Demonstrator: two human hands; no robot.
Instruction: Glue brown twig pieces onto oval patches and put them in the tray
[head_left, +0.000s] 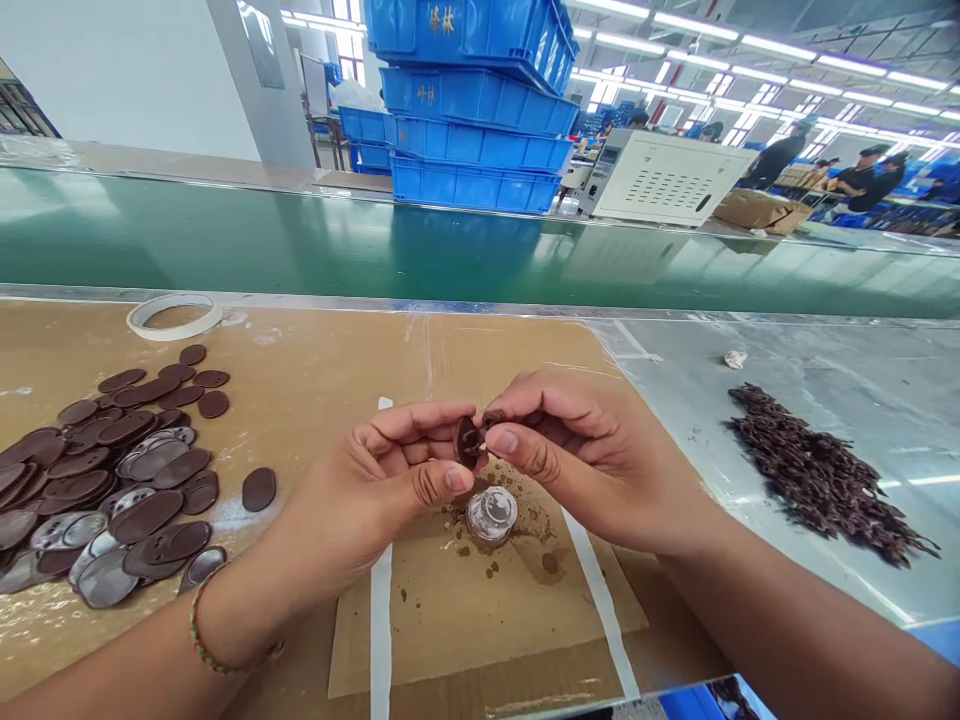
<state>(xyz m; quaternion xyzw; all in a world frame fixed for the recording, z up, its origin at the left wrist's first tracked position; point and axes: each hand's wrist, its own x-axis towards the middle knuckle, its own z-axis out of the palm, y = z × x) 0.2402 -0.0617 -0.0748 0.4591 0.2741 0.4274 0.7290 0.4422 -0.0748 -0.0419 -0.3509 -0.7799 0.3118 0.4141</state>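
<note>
My left hand (405, 465) pinches a small dark brown oval disc (466, 443) on edge between thumb and fingers. Against it, my right hand (570, 450) grips a small dark brown piece (491, 418) between thumb and forefinger; its shape is mostly hidden. Both hands meet above a small round clear container (492, 515) with whitish residue, standing on a taped-down cardboard sheet (465, 620) marked with dark wet spots. A spread pile of brown oval discs (127, 430) lies at the left. On the right is a heap of small dark brown pieces (825, 470).
A roll of masking tape (214, 318) lies beyond the discs. A green conveyor belt (285, 240) crosses behind the table. Past it stand stacked blue crates (480, 180) and a white vented metal box (667, 178). People work in the far right background.
</note>
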